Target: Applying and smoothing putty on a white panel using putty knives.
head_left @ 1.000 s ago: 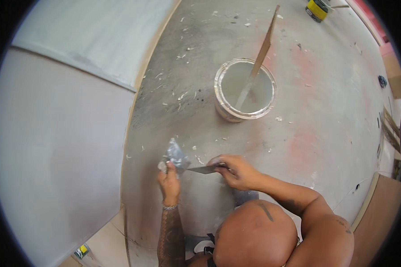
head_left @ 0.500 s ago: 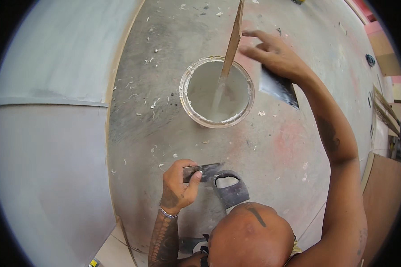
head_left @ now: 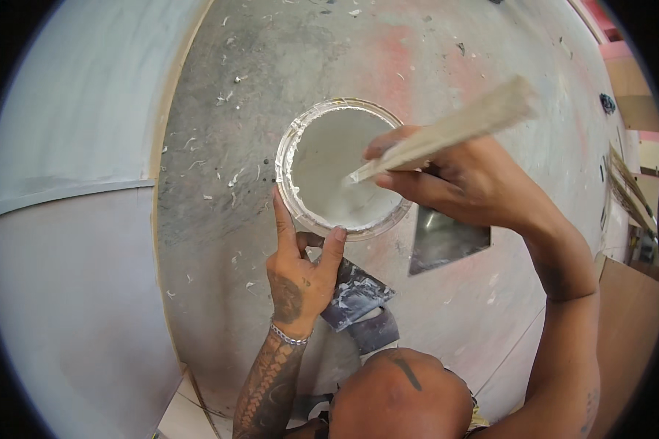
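A round bucket [head_left: 284,174] of pale, thick, off-white paste or paint stands on the floor, its rim crusted with white. My left hand [head_left: 296,285] steadies the near left of that rim with index finger and thumb, while gripping a scraper [head_left: 356,294] whose dark blade is smeared white. In my right hand [head_left: 476,183], a flat wooden stick [head_left: 458,124] slants over the bucket with its lower end in the paste. A second, dark, wide-bladed scraper [head_left: 450,241] juts out beneath the same hand. Blur softens the stick's upper end.
A large pale grey panel [head_left: 73,293] fills the left side. The concrete floor [head_left: 220,132] has white scraps and reddish stains. A dark slipper [head_left: 375,331] lies close by the left scraper. Wooden boards [head_left: 630,329] and thin sticks [head_left: 632,186] are at the far right.
My right hand has closed round the stick, which now tilts to the right. My left hand has moved forward with its scraper to the bucket's rim.
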`<state>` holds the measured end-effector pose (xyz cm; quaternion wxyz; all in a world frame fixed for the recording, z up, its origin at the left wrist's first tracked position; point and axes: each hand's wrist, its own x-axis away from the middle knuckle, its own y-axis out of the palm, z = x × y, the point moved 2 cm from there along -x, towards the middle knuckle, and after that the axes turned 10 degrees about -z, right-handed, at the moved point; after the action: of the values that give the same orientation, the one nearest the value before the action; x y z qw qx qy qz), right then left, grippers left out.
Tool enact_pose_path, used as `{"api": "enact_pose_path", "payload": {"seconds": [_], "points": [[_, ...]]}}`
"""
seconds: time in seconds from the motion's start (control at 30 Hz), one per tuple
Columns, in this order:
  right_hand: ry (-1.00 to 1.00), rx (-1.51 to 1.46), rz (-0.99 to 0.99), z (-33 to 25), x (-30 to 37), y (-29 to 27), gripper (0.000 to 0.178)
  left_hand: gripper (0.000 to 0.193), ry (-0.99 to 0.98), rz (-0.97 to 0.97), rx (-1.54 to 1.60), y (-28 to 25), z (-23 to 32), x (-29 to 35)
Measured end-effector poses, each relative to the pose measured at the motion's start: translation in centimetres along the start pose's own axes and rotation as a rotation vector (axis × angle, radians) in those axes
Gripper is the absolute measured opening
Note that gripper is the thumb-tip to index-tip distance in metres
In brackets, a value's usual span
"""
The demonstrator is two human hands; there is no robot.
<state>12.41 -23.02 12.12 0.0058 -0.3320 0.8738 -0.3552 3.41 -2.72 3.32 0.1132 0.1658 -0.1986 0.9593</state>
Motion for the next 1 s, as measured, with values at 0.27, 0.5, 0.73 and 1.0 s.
{"api": "enact_pose_path", "payload": {"seconds": [0.27, 0.5, 0.73, 1.0], "points": [[-0.191, -0.061, 0.084, -0.6, 1.2, -2.5, 0.020, 0.085, 0.047, 0.015, 0.225, 0.8, -1.7, -0.1], [-0.193, 0.200, -0.100, 1.6, 0.8, 0.0, 0.030, 0.086, 0.090, -0.029, 0.280, 0.8, -1.3, -0.3], [-0.242, 0.051, 0.120, 2.1, 0.7, 1.3, 0.015, 0.087, 0.150, 0.018, 0.351, 1.0, -2.1, -0.4], [0.143, -0.551, 0.509, 2.0, 1.3, 5.4, 0.025, 0.087, 0.090, -0.034, 0.232, 0.8, -1.7, -0.5]]}}
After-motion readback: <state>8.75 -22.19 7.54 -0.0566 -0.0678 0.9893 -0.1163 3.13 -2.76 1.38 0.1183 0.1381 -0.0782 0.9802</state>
